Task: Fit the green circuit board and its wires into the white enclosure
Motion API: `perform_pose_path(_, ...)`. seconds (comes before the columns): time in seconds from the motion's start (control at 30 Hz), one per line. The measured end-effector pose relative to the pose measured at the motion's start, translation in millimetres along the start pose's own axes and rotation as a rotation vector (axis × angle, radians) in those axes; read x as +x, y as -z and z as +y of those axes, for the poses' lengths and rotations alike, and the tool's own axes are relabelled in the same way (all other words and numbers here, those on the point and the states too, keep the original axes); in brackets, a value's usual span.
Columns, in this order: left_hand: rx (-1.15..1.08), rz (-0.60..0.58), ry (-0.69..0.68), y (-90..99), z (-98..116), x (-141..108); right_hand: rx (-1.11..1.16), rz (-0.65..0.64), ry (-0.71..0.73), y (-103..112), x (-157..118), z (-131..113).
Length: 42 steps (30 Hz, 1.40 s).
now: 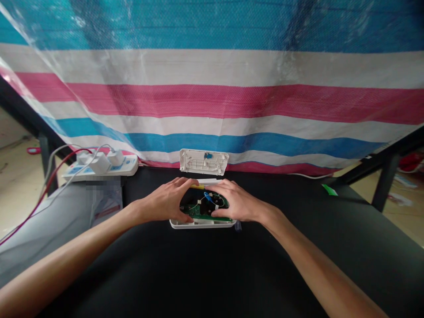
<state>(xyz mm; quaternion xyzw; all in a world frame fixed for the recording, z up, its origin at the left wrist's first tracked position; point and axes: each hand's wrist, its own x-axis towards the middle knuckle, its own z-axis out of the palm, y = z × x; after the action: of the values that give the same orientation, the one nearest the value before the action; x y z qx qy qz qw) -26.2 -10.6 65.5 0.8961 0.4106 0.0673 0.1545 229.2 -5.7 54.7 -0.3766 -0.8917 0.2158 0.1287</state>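
A green circuit board (196, 209) lies in or just over an open white plastic casing (203, 225) on the black table. Thin white wires and a blue connector (208, 197) sit on the board. My left hand (168, 198) grips the board's left end, thumb at the near edge and fingers at the far edge. The right end is held the same way by my right hand (240, 201). Between my fingertips at the far side shows a yellow strip (197, 187). Behind it is a white edge piece (208, 181). My hands hide both ends of the board.
A white casing cover (203, 162) leans against the striped sheet (212, 101) at the back. At the left stands a power strip (129, 165) with plugs and cables, a clear plastic bag (109, 203) in front of it. A green scrap (329, 190) lies at the right.
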Motion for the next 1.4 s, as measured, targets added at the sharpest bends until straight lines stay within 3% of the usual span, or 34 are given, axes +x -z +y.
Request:
perform_pose_path(0.3,-0.024,0.007,-0.037,-0.9,1.2,-0.2,0.044,0.021,-0.032,-3.1,0.0,-1.2)
perform_pose_path(0.5,0.118,-0.022,-0.043,-5.8,-0.4,-2.7,0.11,0.07,-0.047,-5.3,1.1,2.5)
perform_pose_path(0.77,0.16,-0.116,-0.029,-7.4,3.4,-3.1,0.033,0.0,-0.079,0.3,-1.3,-5.3)
perform_pose_path(0.97,0.158,-0.104,-0.044,-8.4,-2.8,-2.5,0.048,-0.046,-0.099,6.8,-0.9,-8.6)
perform_pose_path(1.4,0.129,-0.085,-0.115,-10.0,-11.8,0.6,0.032,-0.021,-0.072,-1.9,2.7,-3.2)
